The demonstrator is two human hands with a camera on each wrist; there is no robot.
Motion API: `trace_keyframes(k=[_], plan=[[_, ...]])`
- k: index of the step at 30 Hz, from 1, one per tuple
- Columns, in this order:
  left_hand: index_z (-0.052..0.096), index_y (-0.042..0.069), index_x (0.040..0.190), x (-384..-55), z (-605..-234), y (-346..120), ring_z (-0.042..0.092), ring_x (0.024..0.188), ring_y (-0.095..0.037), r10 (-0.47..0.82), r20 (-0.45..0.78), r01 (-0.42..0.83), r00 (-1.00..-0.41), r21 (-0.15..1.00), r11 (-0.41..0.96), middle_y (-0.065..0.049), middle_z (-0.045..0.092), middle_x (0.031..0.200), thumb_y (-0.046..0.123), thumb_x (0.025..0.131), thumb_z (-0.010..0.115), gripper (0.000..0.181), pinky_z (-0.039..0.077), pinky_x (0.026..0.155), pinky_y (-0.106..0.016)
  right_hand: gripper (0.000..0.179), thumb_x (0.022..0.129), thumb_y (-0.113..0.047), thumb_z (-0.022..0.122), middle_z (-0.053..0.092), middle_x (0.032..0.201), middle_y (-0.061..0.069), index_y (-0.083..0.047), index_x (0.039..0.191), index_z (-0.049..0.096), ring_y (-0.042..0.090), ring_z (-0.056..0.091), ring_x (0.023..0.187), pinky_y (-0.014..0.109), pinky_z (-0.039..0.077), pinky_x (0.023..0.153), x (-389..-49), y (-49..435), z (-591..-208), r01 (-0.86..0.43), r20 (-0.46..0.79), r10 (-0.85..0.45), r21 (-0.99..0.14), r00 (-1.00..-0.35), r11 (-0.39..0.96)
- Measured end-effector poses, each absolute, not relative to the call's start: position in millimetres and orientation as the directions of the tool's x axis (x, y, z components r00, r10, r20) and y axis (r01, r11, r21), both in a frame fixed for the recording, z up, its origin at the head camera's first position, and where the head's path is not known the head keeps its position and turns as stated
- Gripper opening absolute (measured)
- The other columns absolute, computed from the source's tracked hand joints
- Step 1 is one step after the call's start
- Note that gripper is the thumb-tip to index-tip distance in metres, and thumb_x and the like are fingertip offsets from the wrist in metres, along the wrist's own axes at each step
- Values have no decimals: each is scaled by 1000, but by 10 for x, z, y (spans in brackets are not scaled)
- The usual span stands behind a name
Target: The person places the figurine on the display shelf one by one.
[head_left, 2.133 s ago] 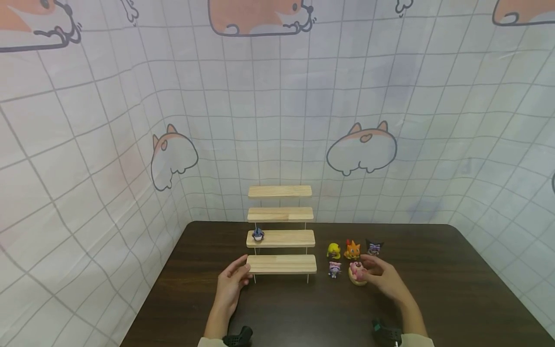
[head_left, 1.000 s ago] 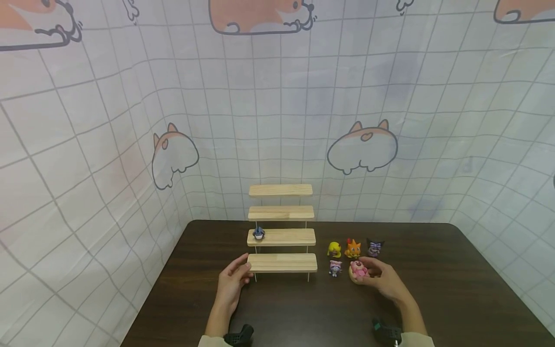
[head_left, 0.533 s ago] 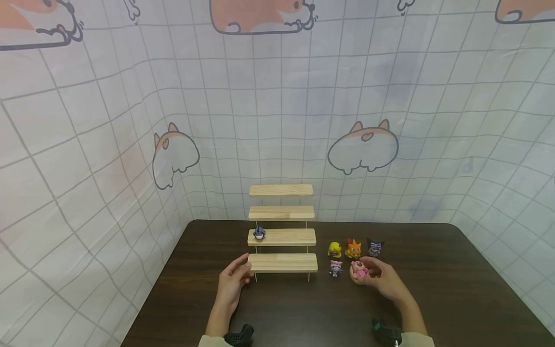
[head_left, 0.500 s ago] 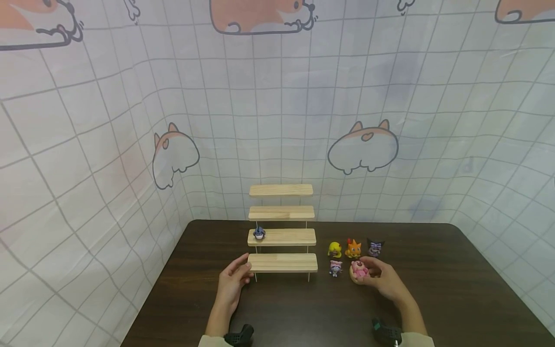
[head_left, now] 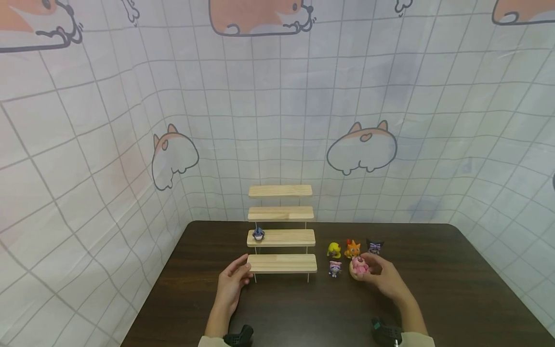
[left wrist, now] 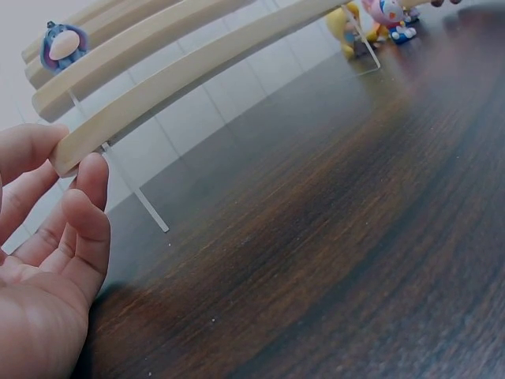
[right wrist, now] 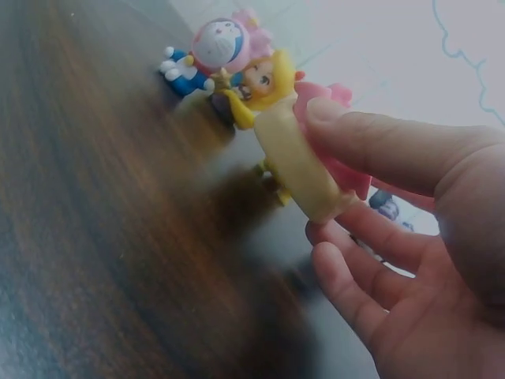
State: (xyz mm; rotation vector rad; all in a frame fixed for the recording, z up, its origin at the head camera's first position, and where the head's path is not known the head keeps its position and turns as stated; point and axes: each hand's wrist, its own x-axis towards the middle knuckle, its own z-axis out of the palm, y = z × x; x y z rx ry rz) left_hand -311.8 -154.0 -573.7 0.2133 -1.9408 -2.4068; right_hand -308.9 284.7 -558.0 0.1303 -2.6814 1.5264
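Holds pink figurine (head_left: pixel 361 266) in pinched fingers (right wrist: pixel 347 288) of right hand (head_left: pixel 386 279), seemingly just above surface (head_left: pixel 299 308), right of crosswise wooden steps (head_left: pixel 282 213); with left hand (head_left: pixel 230 286), pinches left end of lowest step (head_left: pixel 282 263).

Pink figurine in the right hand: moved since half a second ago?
Yes. In the head view, the pink figurine in the right hand is slightly higher, judged against the wooden shelf.

The rack (head_left: pixel 282 262) is located on the table (head_left: pixel 303 313), before the backdrop (head_left: pixel 277 106). One toy (head_left: pixel 258 234) is set on the second-lowest tier (head_left: pixel 288 237), at left. Five others (head_left: pixel 352 249) are arranged right of the rack: three behind, two in front.
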Motion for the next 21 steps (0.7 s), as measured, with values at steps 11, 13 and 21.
trace_keyframes(k=[11,13,21], plan=[[60,6,143,-3124,-5737,-1541,68,79,-10,-125,-84,-55,-989,975,-215,5,71,89,19,97,72,49,53,69,-22,58,88,-17,82,62,135,24,-3,138,57,29,63,109,27,53,82,-3064,2821,-5464,-102,102,-27,-867,-994,487],[59,6,143,-3125,-5739,-1541,68,80,-10,-124,-80,-53,-989,976,-210,5,71,89,19,97,72,49,54,69,-22,59,88,-19,82,61,136,24,-3,139,57,31,63,111,28,53,83,-3056,2815,-5442,-105,103,-30,-869,-994,484],[58,6,144,-3133,-5756,-1544,68,79,-10,-120,-89,-61,-989,974,-217,5,71,89,21,97,72,51,54,70,-22,61,88,-24,82,60,139,24,-5,140,56,34,62,116,29,54,85,-3023,2775,-5336,-105,101,-34,-877,-994,470]])
